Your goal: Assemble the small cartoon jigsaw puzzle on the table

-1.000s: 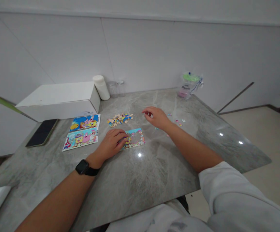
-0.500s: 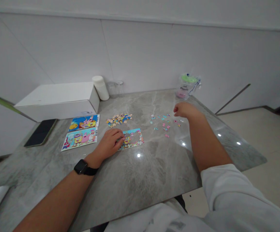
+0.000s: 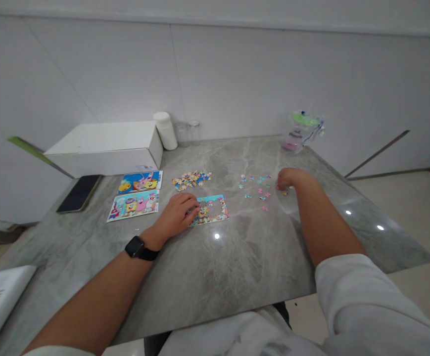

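Note:
A small, partly assembled jigsaw puzzle (image 3: 220, 210) with a colourful cartoon picture lies on the grey table, a gap showing in its middle. My left hand (image 3: 179, 213), with a black watch on the wrist, rests over the puzzle's left end. Its fingers are bent and the thumb stands apart from them. To the right, several loose jigsaw pieces (image 3: 261, 191) are spread out. At their right edge my right hand (image 3: 288, 179) reaches down, fingertips closed on a small pinkish puzzle piece at the tabletop. That piece is mostly covered by the fingers.
Behind the puzzle is a heap of puzzle pieces (image 3: 191, 181). Two picture cards (image 3: 133, 205), a phone (image 3: 79, 194) and a white box (image 3: 101, 148) lie left. A white bottle (image 3: 166, 131), two clear glasses (image 3: 193, 132) and a plastic bag (image 3: 301, 133) stand along the back.
My right hand has come down onto the loose pieces, its fingertips now at a pinkish one. My left hand stays on the puzzle. The whole view has shifted slightly.

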Tool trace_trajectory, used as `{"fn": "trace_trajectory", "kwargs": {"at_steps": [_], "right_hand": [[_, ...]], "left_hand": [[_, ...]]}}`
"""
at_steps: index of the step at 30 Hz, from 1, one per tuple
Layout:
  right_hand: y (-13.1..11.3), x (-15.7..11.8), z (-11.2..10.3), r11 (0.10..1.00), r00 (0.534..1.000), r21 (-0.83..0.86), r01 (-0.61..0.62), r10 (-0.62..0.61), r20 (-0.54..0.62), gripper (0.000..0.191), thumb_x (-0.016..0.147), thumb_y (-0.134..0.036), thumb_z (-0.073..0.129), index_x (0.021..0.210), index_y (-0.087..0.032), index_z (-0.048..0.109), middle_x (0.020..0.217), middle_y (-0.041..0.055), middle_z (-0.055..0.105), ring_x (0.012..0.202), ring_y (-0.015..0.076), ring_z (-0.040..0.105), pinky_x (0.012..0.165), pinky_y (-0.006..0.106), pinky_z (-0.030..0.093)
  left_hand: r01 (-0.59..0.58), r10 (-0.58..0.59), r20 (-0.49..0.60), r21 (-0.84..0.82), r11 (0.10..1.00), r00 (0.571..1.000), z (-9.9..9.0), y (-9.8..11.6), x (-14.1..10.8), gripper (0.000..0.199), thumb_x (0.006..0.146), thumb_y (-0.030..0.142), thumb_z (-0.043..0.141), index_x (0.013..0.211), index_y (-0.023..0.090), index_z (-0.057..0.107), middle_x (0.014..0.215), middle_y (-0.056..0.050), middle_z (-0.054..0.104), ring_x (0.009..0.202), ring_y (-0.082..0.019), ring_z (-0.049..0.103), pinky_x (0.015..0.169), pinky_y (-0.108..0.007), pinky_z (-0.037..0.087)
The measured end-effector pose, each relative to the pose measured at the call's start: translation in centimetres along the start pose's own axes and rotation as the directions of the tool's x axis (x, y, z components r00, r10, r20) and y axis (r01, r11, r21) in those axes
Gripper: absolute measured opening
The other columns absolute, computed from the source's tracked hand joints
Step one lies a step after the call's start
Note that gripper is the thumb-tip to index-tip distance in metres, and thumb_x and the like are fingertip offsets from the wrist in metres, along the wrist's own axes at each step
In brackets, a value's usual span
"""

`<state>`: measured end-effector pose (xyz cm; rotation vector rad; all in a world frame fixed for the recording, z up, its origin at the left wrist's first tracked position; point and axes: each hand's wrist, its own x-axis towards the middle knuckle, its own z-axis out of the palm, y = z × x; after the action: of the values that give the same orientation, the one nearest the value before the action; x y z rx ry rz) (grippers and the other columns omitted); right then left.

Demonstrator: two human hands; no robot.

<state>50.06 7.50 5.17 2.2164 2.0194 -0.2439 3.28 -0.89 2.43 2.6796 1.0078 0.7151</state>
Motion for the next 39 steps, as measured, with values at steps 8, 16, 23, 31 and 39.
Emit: {"fn": "trace_trajectory", "kwargs": {"at_steps": [8, 16, 23, 31, 39], "right_hand": [[-1.3, 0.7, -1.3, 0.998, 0.998, -0.065, 0.021, -0.017, 0.065, 0.006, 0.077, -0.022, 0.080, 0.081, -0.019, 0.078, 0.093, 0.0140, 0.080, 0.084, 0.0273, 0.073, 0.076, 0.037, 0.053], [-7.2, -2.5, -2.8, 0.788, 0.926, 0.488, 0.377, -0.320, -0.200, 0.027, 0.085, -0.049, 0.073, 0.092, -0.023, 0.071, 0.087, 0.0072, 0.076, 0.079, 0.0207, 0.068, 0.072, 0.031, 0.053], [-16.8, -6.5, 0.9, 0.540, 0.813, 0.628, 0.560, -0.504, -0.291, 0.027, 0.087, -0.051, 0.069, 0.091, -0.024, 0.071, 0.079, 0.0012, 0.071, 0.071, 0.0170, 0.063, 0.067, 0.029, 0.050], [-21.6, -9.0, 4.5, 0.415, 0.743, 0.647, 0.640, -0.549, -0.383, 0.012, 0.089, -0.032, 0.066, 0.092, -0.023, 0.073, 0.081, 0.0008, 0.073, 0.070, 0.0161, 0.062, 0.069, 0.029, 0.049], [-21.8, -9.1, 5.5, 0.342, 0.679, 0.604, 0.720, -0.525, -0.513, 0.014, 0.093, -0.035, 0.070, 0.100, -0.023, 0.072, 0.090, 0.0041, 0.073, 0.077, 0.0186, 0.066, 0.072, 0.032, 0.054]], "left_hand": [[0.001, -0.001, -0.004, -0.002, 1.000, 1.000, 0.2, -0.1, -0.2, 0.024, 0.107, 0.036, 0.051, 0.104, 0.020, 0.069, 0.113, -0.010, 0.070, 0.106, -0.024, 0.064, 0.099, -0.042, 0.049], [-0.007, 0.007, -0.012, -0.012, 1.000, 1.000, 0.4, -0.2, -0.2, 0.023, 0.107, 0.035, 0.051, 0.105, 0.021, 0.069, 0.111, -0.009, 0.070, 0.107, -0.023, 0.064, 0.099, -0.041, 0.048], [-0.003, 0.003, -0.020, -0.011, 1.000, 1.000, -0.4, 0.6, -0.1, 0.019, 0.105, 0.031, 0.054, 0.106, 0.021, 0.071, 0.110, -0.009, 0.071, 0.108, -0.024, 0.064, 0.101, -0.042, 0.048], [-0.004, 0.000, -0.122, -0.031, 1.000, 0.993, 0.0, 0.6, 0.0, 0.017, 0.103, 0.032, 0.060, 0.106, 0.019, 0.070, 0.107, -0.009, 0.073, 0.104, -0.024, 0.065, 0.096, -0.041, 0.050], [0.042, -0.058, -0.135, -0.115, 0.992, 0.989, 0.1, 0.7, 0.1, 0.016, 0.103, 0.032, 0.058, 0.097, 0.020, 0.068, 0.100, -0.008, 0.072, 0.099, -0.023, 0.066, 0.093, -0.039, 0.050]]}}
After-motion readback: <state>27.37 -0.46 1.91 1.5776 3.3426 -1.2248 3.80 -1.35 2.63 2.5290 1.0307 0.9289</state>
